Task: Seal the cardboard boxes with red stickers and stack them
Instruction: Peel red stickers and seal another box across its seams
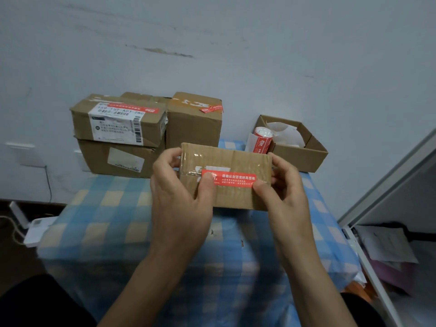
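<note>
A small flat cardboard box [236, 161] is held above the checked table in both hands. My left hand [179, 197] grips its left end, thumb pressing the left end of a red sticker [232, 180] that lies across the box's taped seam. My right hand [285, 185] grips the right end, thumb at the sticker's right end. Behind, a labelled box [118, 123] with a red sticker sits on a larger box [118, 159], and another stickered box [193, 121] stands beside them. A roll of red stickers [262, 140] leans on an open tray box.
The open cardboard tray [304, 149] with white backing paper sits at the back right of the blue checked tablecloth [118, 220]. The wall runs close behind the boxes. A white frame [377, 185] stands on the right. A white device and cables lie on the floor at left.
</note>
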